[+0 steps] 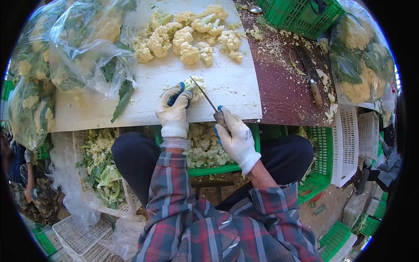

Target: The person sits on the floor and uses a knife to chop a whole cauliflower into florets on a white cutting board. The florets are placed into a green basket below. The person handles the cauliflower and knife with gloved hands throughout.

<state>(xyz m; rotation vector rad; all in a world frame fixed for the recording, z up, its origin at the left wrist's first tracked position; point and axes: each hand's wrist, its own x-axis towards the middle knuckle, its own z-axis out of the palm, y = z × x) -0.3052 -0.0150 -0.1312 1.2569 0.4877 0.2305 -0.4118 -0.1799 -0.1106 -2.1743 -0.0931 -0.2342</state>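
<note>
In a white glove with blue fingertips, my left hand is closed around the stem of a cauliflower floret just over the white board. My right hand, gloved alike, grips the worn handle of a thin knife. Its narrow blade slants up and left, its tip beside the floret; whether the edge touches it I cannot tell. Beyond my hands, several cut cauliflower florets lie in a loose heap on the board.
Bagged cauliflower crowds the board's left, with another bag at far right. A broad-bladed knife lies on the dark red tabletop, near a green crate. Between my knees sits a green crate of cauliflower pieces; trimmings fill a white crate leftward.
</note>
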